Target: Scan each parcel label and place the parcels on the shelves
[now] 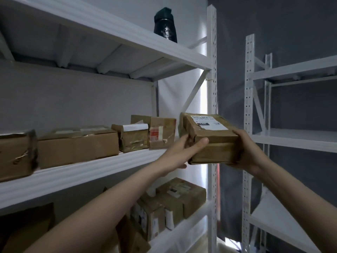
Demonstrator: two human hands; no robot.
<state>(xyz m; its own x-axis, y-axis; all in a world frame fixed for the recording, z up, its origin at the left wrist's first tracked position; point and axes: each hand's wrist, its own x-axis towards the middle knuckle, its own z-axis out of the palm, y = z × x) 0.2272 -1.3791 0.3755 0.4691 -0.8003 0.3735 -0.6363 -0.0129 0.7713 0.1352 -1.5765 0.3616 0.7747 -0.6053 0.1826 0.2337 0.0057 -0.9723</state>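
Your left hand and right hand clamp the parcel off the shelf edge — misjudge the gap and it knocks the neighbouring box.

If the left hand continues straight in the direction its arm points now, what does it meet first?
The left hand already grips the held parcel. Pushed further up and right, they would probably reach the white shelf upright first, though depth is unclear.

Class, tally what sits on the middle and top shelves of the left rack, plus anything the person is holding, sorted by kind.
Brown parcels on the middle shelf: 4
Brown parcel held by the left hand and right hand: 1
Dark bottle on the top shelf: 1
Total: 6
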